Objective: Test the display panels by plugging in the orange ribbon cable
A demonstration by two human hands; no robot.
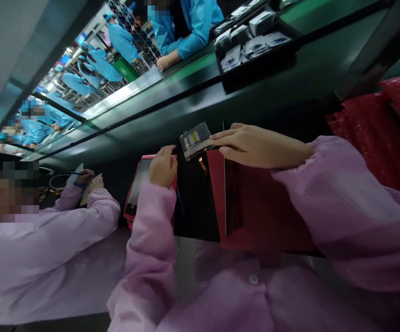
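My left hand point(164, 167) rests over the right edge of a flat tablet-like screen point(140, 177), its fingers loosely spread and bent. Pink-red foam sheets point(129, 216) lie under that screen. My right hand point(255, 146) reaches in from the right, thumb and fingers round a thin flat panel point(225, 198) that stands nearly edge-on; part of the grip is hidden. Its fingertips reach a small metal-framed module point(196, 140) with a yellow label, touching or just above it. A copper-coloured flex strip point(202, 165) hangs from the module. Beneath the panel lies a red mat point(269, 212).
Red plastic-wrapped bundles point(376, 138) are stacked at the right. Across the green conveyor ledge point(186, 99) sits a black tray point(255, 53) of bagged parts. At my left, a co-worker in pink point(64, 258) works with both hands. People in blue sit beyond the ledge.
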